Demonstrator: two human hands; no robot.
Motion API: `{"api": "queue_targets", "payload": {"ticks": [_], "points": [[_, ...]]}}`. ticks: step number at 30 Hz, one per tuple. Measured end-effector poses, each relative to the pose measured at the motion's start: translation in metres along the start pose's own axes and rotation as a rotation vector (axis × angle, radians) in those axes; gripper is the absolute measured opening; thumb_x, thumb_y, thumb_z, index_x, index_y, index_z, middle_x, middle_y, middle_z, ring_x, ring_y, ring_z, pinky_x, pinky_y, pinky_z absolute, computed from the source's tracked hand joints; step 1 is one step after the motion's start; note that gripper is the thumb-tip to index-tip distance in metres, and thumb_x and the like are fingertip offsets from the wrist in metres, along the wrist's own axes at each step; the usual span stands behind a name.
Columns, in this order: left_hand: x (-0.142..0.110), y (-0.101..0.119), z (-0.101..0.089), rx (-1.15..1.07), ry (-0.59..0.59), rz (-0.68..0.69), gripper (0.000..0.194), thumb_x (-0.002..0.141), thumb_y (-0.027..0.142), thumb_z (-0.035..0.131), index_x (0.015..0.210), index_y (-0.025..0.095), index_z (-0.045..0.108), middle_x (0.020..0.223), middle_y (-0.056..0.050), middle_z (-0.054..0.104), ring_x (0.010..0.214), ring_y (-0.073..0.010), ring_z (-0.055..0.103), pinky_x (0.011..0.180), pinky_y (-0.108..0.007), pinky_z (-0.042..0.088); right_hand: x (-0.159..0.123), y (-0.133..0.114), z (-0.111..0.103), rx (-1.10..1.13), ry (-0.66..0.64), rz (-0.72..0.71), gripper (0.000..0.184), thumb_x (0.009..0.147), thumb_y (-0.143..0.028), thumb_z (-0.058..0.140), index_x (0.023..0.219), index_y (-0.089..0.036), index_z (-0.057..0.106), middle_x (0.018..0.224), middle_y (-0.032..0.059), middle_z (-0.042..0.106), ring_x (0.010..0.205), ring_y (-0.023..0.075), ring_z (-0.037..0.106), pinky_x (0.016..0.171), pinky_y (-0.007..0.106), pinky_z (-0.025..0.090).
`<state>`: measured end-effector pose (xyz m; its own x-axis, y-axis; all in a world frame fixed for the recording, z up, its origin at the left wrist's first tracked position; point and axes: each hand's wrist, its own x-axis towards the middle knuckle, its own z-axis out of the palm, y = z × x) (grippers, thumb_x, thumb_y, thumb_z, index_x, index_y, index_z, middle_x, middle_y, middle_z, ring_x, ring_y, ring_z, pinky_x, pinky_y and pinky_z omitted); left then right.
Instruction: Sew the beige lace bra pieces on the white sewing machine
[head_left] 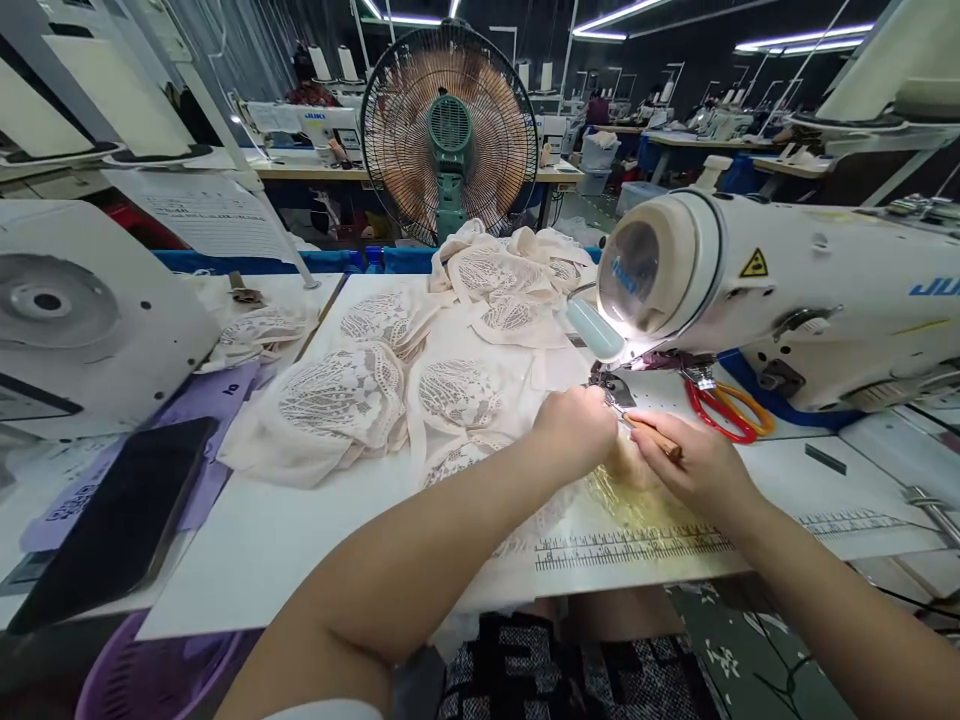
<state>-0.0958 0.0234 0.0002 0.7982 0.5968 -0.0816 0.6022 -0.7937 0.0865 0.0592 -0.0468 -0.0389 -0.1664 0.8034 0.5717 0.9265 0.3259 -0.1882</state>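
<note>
My left hand (576, 428) is closed, knuckles up, pressing a piece of cream lace fabric (630, 480) at the needle area (609, 385) of a white sewing machine (780, 290). My right hand (694, 462) is closed around a thin wooden-handled tool (654, 434) whose metal tip points toward the presser foot. The fabric under both hands lies on the machine bed beside a printed ruler (630, 548). What my left fingers pinch is hidden.
A pile of lace bra cups (390, 385) covers the table to the left and back. Red-and-orange scissors (731, 408) lie behind the machine head. A dark phone (120, 520) rests at left, a standing fan (448, 130) at the back, and a purple basket (150, 675) below.
</note>
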Motion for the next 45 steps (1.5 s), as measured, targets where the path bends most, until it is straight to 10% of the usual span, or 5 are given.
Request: {"api": "queue_targets", "payload": {"ticks": [6, 45], "points": [[0.011, -0.016, 0.02, 0.008, -0.029, -0.097, 0.052, 0.088, 0.043, 0.044, 0.126, 0.007, 0.046, 0.132, -0.017, 0.046, 0.12, -0.0264, 0.041, 0.099, -0.04, 0.038, 0.0, 0.0, 0.009, -0.041, 0.038, -0.032, 0.023, 0.09, -0.028, 0.043, 0.096, -0.016, 0.062, 0.087, 0.0078, 0.071, 0.077, 0.0201, 0.067, 0.066, 0.031, 0.053], [0.011, -0.015, 0.014, 0.008, -0.125, -0.094, 0.06, 0.091, 0.041, 0.037, 0.138, 0.003, 0.032, 0.146, -0.017, 0.029, 0.134, -0.0306, 0.026, 0.108, -0.045, 0.03, -0.008, 0.002, 0.003, -0.016, 0.063, 0.003, 0.022, 0.089, -0.026, 0.044, 0.096, -0.017, 0.063, 0.08, 0.0059, 0.071, 0.07, 0.0186, 0.067, 0.061, 0.029, 0.054]]}}
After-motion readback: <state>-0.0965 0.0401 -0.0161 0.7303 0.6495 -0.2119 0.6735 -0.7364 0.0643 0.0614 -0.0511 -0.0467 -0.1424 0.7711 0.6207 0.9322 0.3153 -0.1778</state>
